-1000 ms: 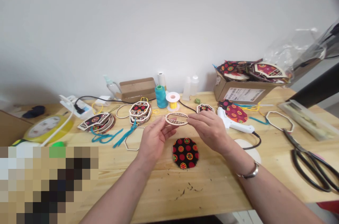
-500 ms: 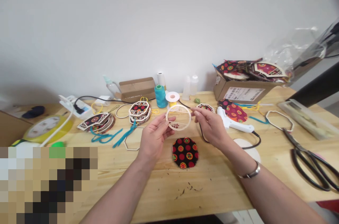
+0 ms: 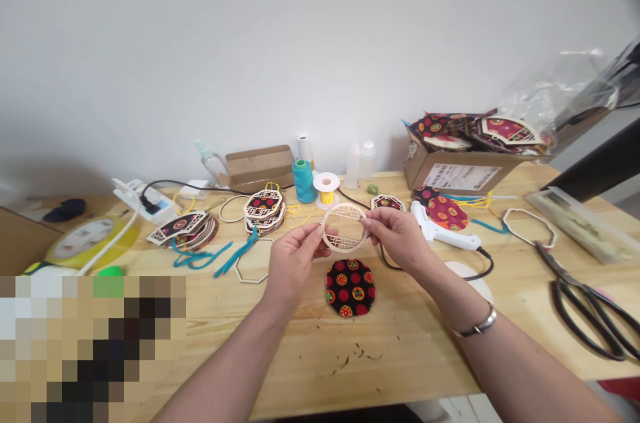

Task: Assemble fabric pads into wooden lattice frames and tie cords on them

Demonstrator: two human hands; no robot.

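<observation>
Round lattice frame held upright above the table, just beyond the black patterned fabric piece. Left hand: thumb and fingers pinching its left rim, fingers partly behind. Right hand: thumb and forefinger pinching the right rim, remaining fingers curled. Neither hand touches the fabric.

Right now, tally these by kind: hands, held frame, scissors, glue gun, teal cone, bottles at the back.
Left hand and right hand: 2
Held frame: 1
Scissors: 1
Glue gun: 1
Teal cone: 1
Bottles: 3
Total: 9
</observation>
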